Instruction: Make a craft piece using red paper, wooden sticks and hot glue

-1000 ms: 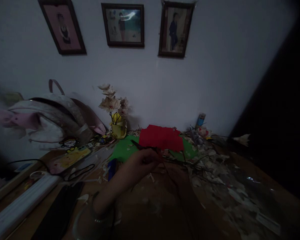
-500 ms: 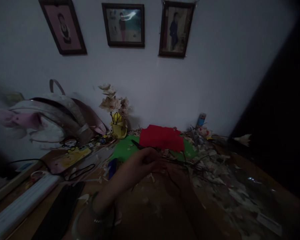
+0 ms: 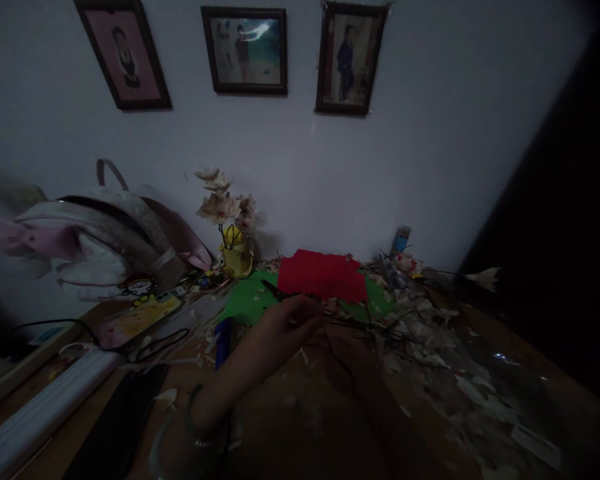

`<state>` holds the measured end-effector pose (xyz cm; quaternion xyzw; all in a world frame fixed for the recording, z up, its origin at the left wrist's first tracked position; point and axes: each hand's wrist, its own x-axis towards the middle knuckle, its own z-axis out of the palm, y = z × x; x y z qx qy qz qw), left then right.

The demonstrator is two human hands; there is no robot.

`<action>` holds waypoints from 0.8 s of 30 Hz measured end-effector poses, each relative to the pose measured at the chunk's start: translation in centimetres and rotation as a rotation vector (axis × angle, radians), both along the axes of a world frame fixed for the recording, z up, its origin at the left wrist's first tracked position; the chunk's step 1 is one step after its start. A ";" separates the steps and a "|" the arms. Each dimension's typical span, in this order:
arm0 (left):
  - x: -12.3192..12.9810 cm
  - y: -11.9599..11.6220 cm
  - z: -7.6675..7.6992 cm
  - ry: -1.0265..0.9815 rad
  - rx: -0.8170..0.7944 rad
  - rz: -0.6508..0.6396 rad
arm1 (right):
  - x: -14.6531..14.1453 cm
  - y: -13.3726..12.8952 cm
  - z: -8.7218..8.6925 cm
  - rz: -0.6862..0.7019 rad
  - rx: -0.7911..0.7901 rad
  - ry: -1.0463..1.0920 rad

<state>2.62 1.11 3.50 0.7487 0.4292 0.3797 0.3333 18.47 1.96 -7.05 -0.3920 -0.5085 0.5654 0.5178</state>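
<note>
The bare left hand is clenching thin dark twigs, seemingly light and brittle, best held near the fingers.

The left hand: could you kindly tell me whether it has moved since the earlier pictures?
Yes, slightly: the left hand has shifted up and rightward, toward the red paper.

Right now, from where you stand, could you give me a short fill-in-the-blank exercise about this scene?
The hand holds a pair of ____ with dark pointed blades.
The paper lying on the green sheet is ____.
The vase under the pale flowers is ____.
The wall behind them holds ____ framed pictures.

Missing words: scissors; red; yellow; three
</note>
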 end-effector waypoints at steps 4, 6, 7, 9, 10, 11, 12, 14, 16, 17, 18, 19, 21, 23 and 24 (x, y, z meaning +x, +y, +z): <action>0.1 0.0 0.1 0.044 -0.001 0.040 | -0.1 -0.1 -0.1 -0.059 -0.005 0.015; 0.0 -0.1 0.2 0.023 -0.022 0.038 | 0.0 -0.1 -0.1 -0.071 0.001 0.019; 0.0 -0.1 0.3 0.003 -0.044 0.027 | 0.0 -0.1 -0.1 -0.078 0.006 0.022; -0.1 -0.1 0.3 -0.028 -0.093 0.002 | 0.1 -0.1 0.2 -0.096 0.017 0.034; -0.2 -0.1 0.3 -0.033 -0.114 -0.005 | 0.1 -0.1 0.4 -0.104 0.023 0.042; -0.2 0.0 0.2 -0.033 -0.127 -0.011 | 0.0 -0.2 0.5 -0.109 0.030 0.052; -0.2 0.1 0.1 -0.035 -0.132 -0.019 | -0.1 -0.3 0.7 -0.111 0.035 0.062; -0.3 0.2 -0.1 -0.044 -0.113 -0.034 | -0.3 -0.6 1.1 -0.107 0.043 0.087; -0.2 0.2 -0.2 -0.025 -0.082 -0.028 | -0.6 -0.9 1.3 -0.081 0.042 0.105; -0.2 0.2 -0.3 -0.004 -0.068 -0.013 | -0.8 -1.0 1.3 -0.061 0.040 0.110; -0.1 0.2 -0.3 0.018 -0.061 0.002 | -0.9 -1.1 1.4 -0.039 0.038 0.111; 0.0 0.2 -0.3 0.034 -0.061 0.015 | -1.0 -1.2 1.4 -0.018 0.037 0.110; 0.2 0.2 -0.4 0.037 -0.068 0.023 | -1.1 -1.3 1.5 0.014 0.046 0.105; 0.5 0.3 -0.5 0.025 -0.074 0.031 | -1.2 -1.3 1.6 0.029 0.060 0.099; 0.7 0.3 -0.6 0.025 -0.073 0.038 | -1.3 -1.4 1.7 0.031 0.067 0.095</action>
